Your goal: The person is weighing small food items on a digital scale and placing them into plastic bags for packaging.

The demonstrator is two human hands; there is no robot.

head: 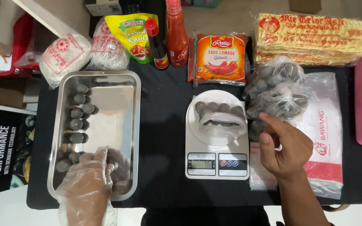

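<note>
Left hand: in a clear plastic glove, down in the near end of the steel tray; fingers curled over grey meatballs, grasp itself hidden.
Meatballs: one column along the tray's left wall, some under the glove.
Right hand: bare, loosely curled, holding nothing, just right of the scale.
Scale: white, a clear bag of meatballs on its round plate.
Behind right hand: more bagged meatballs.
Far edge of table: sauce bottles, noodle packs.
</note>
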